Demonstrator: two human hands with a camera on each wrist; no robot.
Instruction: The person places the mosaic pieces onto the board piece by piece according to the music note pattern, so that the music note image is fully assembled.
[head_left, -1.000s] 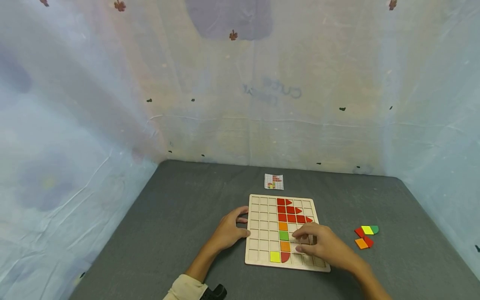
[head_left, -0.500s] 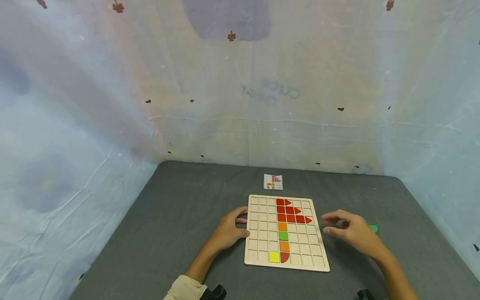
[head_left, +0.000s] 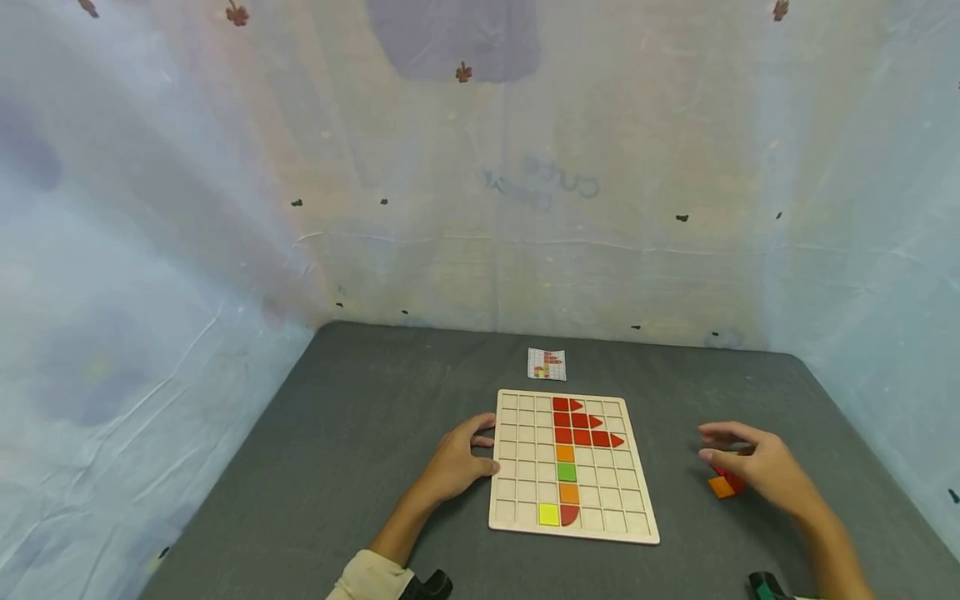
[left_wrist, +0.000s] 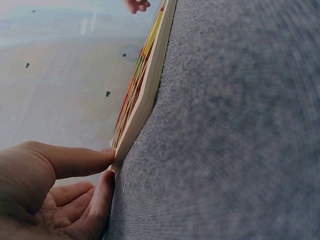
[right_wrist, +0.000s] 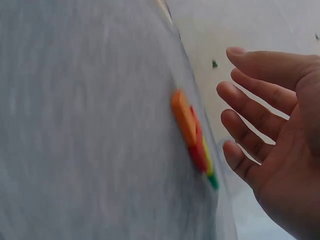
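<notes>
A light wooden grid board (head_left: 521, 475) lies on the grey table with red, orange, green and yellow tiles in some squares. At its left edge is my left hand (head_left: 459, 458), thumb tip and fingertips touching the rim, spaced apart along it. The left wrist view shows thumb and index finger against the board's side. My right hand (head_left: 772, 471) hovers over loose tiles to the right, fingers spread and loosely curved, holding nothing. Under it an orange tile (head_left: 722, 487) shows beside red ones; yellow and green tiles (right_wrist: 213, 181) appear in the right wrist view.
A small printed card (head_left: 547, 365) showing a coloured grid pattern lies behind the board. The grey table (head_left: 405, 375) is bordered at the back and sides by a pale plastic sheet (head_left: 585, 275).
My right hand has moved away from the board, rightward to over the loose tiles, partly covering them. My left hand and the board have stayed in place.
</notes>
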